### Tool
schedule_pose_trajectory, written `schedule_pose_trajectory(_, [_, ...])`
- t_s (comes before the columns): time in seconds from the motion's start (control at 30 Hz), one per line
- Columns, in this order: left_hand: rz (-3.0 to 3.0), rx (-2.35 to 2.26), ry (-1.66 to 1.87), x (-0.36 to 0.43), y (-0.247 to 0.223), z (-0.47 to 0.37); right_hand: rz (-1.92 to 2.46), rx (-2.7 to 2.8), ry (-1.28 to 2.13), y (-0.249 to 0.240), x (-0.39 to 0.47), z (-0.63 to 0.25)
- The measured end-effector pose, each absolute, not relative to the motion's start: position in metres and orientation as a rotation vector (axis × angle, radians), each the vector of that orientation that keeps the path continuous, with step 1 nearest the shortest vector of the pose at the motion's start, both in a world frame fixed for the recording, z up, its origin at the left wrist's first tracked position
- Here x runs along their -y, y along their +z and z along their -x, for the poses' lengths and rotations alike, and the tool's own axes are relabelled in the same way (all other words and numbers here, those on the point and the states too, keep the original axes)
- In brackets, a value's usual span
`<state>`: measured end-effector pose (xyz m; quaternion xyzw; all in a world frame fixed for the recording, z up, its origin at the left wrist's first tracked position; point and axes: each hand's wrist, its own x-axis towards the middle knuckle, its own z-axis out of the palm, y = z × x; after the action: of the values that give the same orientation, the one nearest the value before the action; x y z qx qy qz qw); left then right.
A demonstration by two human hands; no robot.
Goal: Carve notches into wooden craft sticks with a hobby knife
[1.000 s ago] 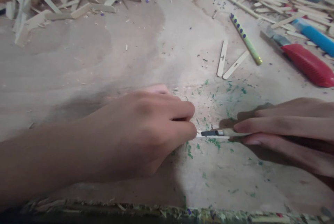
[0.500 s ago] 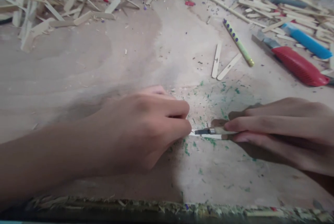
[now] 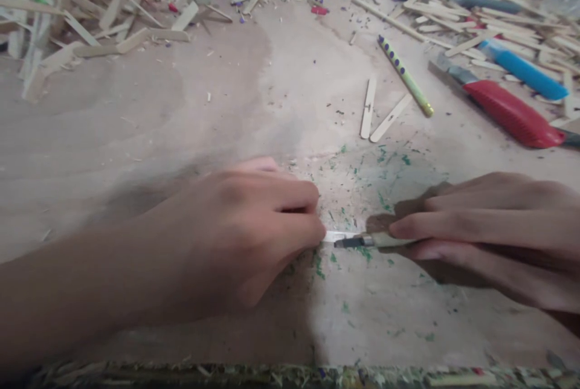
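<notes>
Shavings line the table's near edge. Toward that edge, the left hand is curled down over one end of a pale stick, and the right hand pinches a small knife. Its dark blade has just slipped from the stick's far side to its near side, apparently resettling for the cutting. Stick and knife both lie lengthwise along the near edge, the blade pointing left. Beyond, toward the table's far right corner, lie a dotted rod and a red-handled cutter.
</notes>
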<state>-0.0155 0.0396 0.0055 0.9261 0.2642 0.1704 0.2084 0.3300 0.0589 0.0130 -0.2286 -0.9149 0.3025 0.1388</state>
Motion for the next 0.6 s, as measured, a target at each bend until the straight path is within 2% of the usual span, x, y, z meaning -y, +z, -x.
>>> schedule_pose_trajectory(0.23, [-2.613, -0.71, 0.473, -0.0388, 0.0069, 0.0184, 0.651, 2.633, 0.863, 0.0161, -0.0648, -0.3404])
schedule_pose_trajectory(0.6, [-2.694, -0.625, 0.495, -0.0416, 0.0068, 0.0193, 0.705, 2.676, 0.663, 0.0199, -0.0575, -0.3382])
